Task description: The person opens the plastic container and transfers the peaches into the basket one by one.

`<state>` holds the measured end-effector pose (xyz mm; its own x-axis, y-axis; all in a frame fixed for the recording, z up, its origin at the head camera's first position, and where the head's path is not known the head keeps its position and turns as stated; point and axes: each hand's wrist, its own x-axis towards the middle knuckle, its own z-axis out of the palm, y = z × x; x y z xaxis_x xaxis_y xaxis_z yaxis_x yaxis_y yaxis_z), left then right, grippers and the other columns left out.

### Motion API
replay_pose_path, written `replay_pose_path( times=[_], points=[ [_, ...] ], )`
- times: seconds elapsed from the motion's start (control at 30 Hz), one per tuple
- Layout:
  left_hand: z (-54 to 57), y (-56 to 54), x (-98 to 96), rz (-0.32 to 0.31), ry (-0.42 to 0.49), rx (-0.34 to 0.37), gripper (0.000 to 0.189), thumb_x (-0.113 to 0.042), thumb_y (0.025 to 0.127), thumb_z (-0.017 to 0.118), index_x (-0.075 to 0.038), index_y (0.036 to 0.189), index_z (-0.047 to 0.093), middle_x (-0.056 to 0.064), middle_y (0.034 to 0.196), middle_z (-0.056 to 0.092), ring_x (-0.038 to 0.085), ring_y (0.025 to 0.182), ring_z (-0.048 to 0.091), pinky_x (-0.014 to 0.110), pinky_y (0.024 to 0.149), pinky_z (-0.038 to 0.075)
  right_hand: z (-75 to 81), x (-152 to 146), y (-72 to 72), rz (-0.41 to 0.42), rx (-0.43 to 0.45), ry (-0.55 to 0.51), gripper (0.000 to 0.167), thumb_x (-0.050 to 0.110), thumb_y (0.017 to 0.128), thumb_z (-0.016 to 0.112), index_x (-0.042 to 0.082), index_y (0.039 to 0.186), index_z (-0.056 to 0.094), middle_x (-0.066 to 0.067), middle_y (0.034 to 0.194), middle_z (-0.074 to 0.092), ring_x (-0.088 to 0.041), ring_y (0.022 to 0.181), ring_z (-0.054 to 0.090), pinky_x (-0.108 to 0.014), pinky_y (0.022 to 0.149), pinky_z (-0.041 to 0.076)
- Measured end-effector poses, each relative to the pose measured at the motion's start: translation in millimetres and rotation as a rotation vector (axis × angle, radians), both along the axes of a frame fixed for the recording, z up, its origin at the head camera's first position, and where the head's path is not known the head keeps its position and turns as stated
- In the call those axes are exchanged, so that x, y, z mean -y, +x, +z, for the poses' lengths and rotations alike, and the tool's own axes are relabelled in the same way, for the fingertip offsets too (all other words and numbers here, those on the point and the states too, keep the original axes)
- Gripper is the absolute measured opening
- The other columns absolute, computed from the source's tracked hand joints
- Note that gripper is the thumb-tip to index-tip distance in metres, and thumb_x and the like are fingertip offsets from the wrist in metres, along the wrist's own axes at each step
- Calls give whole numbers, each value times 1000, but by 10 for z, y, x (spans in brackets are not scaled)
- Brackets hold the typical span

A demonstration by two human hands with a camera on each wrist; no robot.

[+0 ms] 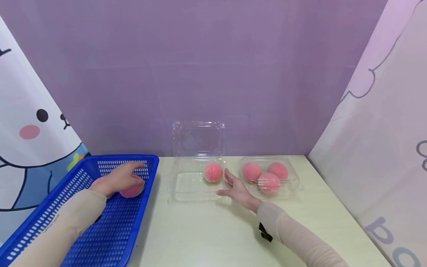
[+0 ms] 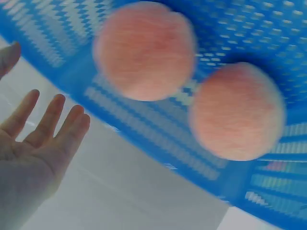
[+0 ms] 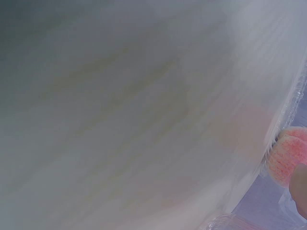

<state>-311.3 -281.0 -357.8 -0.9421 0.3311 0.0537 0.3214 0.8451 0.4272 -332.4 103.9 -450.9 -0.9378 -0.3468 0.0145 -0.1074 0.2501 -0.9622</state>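
Over the far end of the blue basket (image 1: 133,230) hangs my left hand (image 1: 121,178), fingers extended and holding nothing. Two pink peaches (image 2: 146,51) lie below it in the basket; in the head view the hand partly covers them. My right hand (image 1: 241,193) is at the right side of an open clear plastic clamshell box (image 1: 190,185), thumb and fingers spread apart. One peach (image 1: 213,172) sits in that box's back right part, close to the fingertips. The right wrist view shows just one finger (image 3: 300,191) beside a peach.
A second clear box (image 1: 293,181), its lid down, stands to the right with three peaches (image 1: 268,183) inside. The first box's raised lid (image 1: 199,139) stands near the purple backdrop (image 1: 213,74). A printed curtain (image 1: 380,163) borders the table (image 1: 193,237) on the right.
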Motion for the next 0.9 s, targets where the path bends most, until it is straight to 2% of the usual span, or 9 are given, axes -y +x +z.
replay_pose_path(
  times=[0.13, 0.23, 0.33, 0.47, 0.67, 0.9],
  points=[
    [109, 69, -221, 6, -73, -88, 50, -19, 80, 67, 4, 123, 53, 27, 123, 52, 46, 115, 47, 58, 93, 39, 56, 12, 23, 24, 19, -15, 93, 6, 78, 70, 4, 146, 6, -12, 153, 5, -31, 139, 15, -41, 110, 24],
    [196, 134, -421, 5, -89, -76, 48, -21, 82, 65, 1, 123, 53, 23, 122, 55, 42, 113, 50, 55, 91, 42, 144, 22, 72, 36, 34, -22, 92, 3, 79, 68, 1, 146, 5, -14, 153, 4, -32, 139, 13, -42, 110, 23],
    [264, 184, -616, -21, -78, -57, 47, -22, 84, 64, -1, 124, 53, 19, 122, 56, 38, 110, 53, 52, 90, 45, 215, 23, 119, 43, 34, -18, 92, 1, 79, 67, -1, 145, 3, -16, 153, 3, -33, 139, 12, -42, 110, 22],
    [318, 221, -862, -80, -71, -67, 46, -23, 83, 65, -4, 124, 54, 14, 120, 58, 32, 108, 56, 48, 89, 47, 190, 5, 113, 30, 29, -26, 92, 1, 79, 68, -1, 145, 5, -16, 153, 4, -32, 139, 12, -42, 110, 22],
    [330, 198, -1156, -161, -83, -123, 44, -24, 81, 66, -7, 120, 57, 10, 118, 60, 27, 106, 58, 44, 89, 48, 39, -4, 44, -3, 9, -18, 93, 7, 77, 71, 3, 146, 9, -12, 153, 8, -30, 139, 17, -40, 109, 25],
    [293, 47, -1399, -230, -94, -161, 39, -25, 81, 65, -8, 116, 60, 7, 115, 62, 24, 107, 58, 41, 93, 46, 10, 25, 30, -31, 3, 6, 92, 6, 77, 71, 4, 146, 10, -10, 153, 11, -28, 138, 19, -38, 109, 27]
  ],
)
